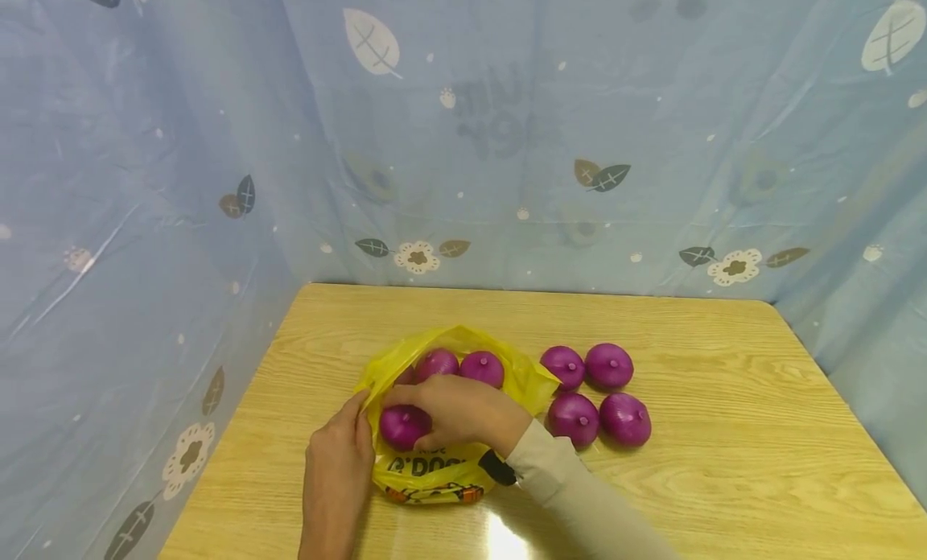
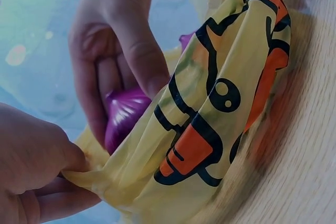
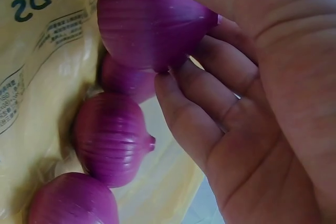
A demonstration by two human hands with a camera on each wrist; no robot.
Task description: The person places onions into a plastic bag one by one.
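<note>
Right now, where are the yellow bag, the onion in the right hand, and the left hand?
Yellow bag point(image 2: 207, 113): left wrist view, on its printed wall.
Held onion point(image 3: 149, 22): right wrist view, on its rounded side.
Left hand point(image 1: 337, 454): head view, on its back.

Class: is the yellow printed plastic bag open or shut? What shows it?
Open: the yellow printed plastic bag gapes; round purple onions show inside, the left hand pinches its rim, the right hand grips one.
</note>
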